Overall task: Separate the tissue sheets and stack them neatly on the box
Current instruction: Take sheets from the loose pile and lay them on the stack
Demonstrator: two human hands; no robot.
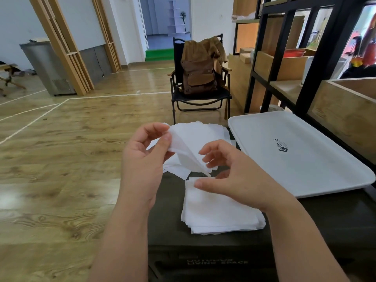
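Above the box (168, 200) — both hands (pinching) part tissue sheets (189, 139)

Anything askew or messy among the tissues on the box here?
Yes. The loose sheets beyond the hands lie fanned at odd angles across the dark box, unlike the roughly squared stack nearer the person. Nothing looks torn or spilled.

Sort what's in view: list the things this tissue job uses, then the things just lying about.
In use: held tissue sheets, tissue stack, dark box, left hand, right hand.

Lying about: white tray, folding chair, brown backpack, shelving unit.
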